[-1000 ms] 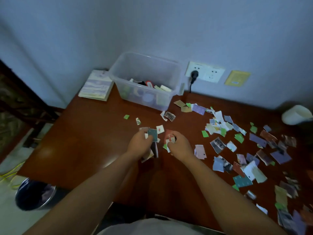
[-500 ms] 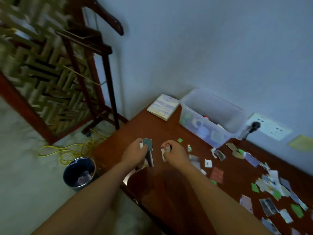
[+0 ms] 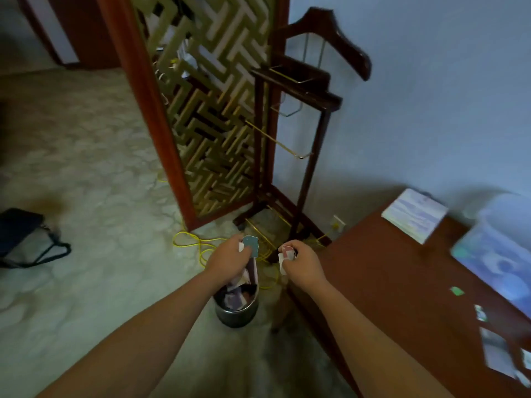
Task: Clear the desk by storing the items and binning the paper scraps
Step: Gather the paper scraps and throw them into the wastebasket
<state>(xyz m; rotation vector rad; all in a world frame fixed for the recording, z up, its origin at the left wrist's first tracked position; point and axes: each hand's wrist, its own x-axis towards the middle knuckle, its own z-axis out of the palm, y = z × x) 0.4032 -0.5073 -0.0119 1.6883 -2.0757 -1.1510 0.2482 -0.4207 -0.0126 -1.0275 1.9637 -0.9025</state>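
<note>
Paper scraps point(image 3: 250, 246) bunch in my curled left hand point(image 3: 228, 261) over the metal bin point(image 3: 236, 316); my right hand point(image 3: 303, 264) pinches more, just right of it. I'd centre both before letting go.

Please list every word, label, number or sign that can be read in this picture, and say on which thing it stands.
No text can be read.
On the booklet: the cover print is blurred, no words legible.
On the scraps in the left hand and right hand: coloured patches only, too small to read.
On the box: motion blur, nothing legible.
</note>
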